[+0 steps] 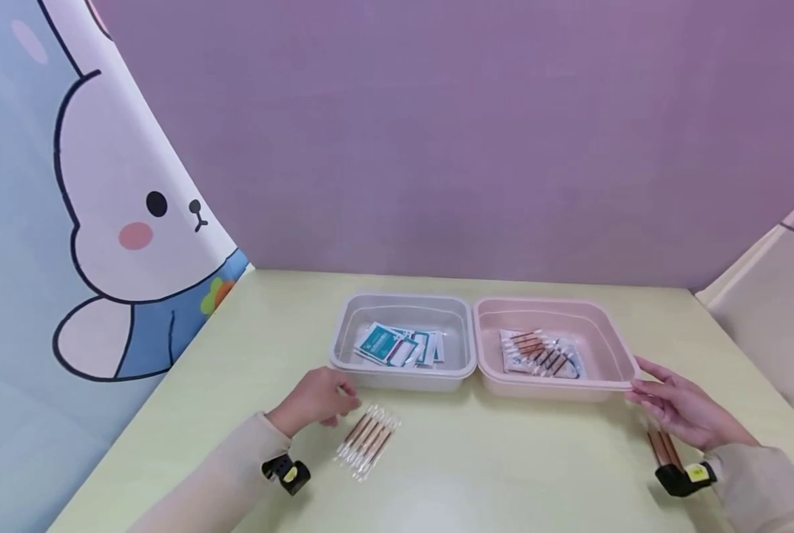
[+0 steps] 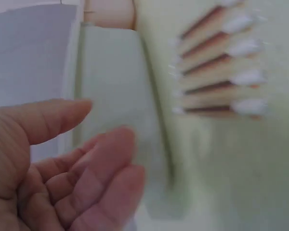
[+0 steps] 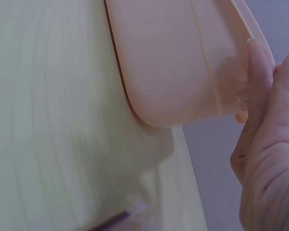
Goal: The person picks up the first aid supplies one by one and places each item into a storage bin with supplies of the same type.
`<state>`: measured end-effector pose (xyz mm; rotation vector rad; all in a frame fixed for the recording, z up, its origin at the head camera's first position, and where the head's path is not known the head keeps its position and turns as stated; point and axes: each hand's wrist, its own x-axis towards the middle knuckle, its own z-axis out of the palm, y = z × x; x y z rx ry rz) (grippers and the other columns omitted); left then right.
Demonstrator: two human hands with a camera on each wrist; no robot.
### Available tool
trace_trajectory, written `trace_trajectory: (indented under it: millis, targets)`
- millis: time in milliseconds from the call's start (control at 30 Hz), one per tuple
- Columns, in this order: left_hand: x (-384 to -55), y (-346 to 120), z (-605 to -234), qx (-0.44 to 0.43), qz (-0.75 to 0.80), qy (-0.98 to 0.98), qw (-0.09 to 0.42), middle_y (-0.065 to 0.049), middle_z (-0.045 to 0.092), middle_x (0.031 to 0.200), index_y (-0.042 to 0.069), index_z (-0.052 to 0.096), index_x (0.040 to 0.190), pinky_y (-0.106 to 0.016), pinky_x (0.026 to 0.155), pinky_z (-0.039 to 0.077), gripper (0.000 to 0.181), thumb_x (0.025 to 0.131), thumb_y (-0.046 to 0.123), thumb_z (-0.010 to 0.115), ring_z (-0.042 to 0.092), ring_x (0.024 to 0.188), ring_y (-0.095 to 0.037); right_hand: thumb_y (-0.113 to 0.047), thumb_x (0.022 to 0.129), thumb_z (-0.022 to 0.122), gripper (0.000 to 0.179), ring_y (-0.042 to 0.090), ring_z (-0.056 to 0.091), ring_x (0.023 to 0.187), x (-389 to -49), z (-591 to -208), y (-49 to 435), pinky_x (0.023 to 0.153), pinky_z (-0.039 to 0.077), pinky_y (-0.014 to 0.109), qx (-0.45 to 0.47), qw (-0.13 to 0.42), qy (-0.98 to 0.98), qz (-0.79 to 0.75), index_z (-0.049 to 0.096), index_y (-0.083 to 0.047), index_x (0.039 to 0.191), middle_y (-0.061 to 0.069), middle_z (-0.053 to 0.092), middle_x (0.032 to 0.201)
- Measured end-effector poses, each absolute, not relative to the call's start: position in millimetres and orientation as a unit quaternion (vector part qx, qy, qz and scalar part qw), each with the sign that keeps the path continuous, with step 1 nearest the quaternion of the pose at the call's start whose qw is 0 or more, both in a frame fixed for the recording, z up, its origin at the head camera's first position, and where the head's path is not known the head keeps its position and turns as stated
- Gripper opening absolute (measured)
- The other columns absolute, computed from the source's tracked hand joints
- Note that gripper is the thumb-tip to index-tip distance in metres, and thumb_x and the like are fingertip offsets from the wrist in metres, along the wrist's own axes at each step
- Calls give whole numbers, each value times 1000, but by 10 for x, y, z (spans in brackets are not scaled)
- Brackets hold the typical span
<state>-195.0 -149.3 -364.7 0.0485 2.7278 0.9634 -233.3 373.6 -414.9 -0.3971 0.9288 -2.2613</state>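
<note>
My left hand is by the front left corner of the light grey basin, fingers loosely bent. In the left wrist view a gap shows between thumb and fingers, holding nothing. Just right of this hand lies a clear strip of cotton swabs with brown sticks and white tips; the swabs appear blurred in the left wrist view. At the pink basin, my right hand grips the rim at the front right corner. Brown-stemmed swabs lie beneath that hand, partly hidden by the wrist camera.
Both basins stand side by side on the pale yellow table. Teal and white packets lie in the grey one. Inside the pink one are more swabs over a white packet. A purple wall rises behind, with a rabbit-print sheet at left.
</note>
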Motion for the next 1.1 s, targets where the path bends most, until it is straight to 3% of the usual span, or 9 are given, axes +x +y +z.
trace_trajectory:
  millis: [200,500,767,1100]
  targets:
    - [-1886,-1594,-3804,10,280,947,155,-1,58,61,4,65,78,-27,47,48,13,77,10,77,55,48,-13,7,102,27,47,25,68,97,-2321,-4149,3721,83,50,21,-149,319,354,-866,63,-13,124,20,65,107]
    - [-1852,-1574,-3971,49,246,956,154,6,45,44,10,57,57,-21,44,34,27,72,9,79,41,42,-8,8,102,25,49,24,68,96,-2324,-4139,3718,81,51,20,-138,318,357,-867,64,-14,123,19,66,105]
    - [-1837,-1507,-3960,32,203,964,169,4,48,50,14,53,55,-24,46,30,28,67,15,78,42,47,-11,7,102,27,48,24,68,95,-2318,-4162,3722,80,51,20,-128,317,359,-868,65,-14,122,19,67,103]
    - [-1845,-1495,-3991,41,200,964,171,6,42,50,16,46,52,-24,45,27,29,66,11,70,39,47,-10,6,102,26,48,24,68,96,-2321,-4166,3724,82,51,21,-134,318,355,-869,64,-14,123,19,66,105]
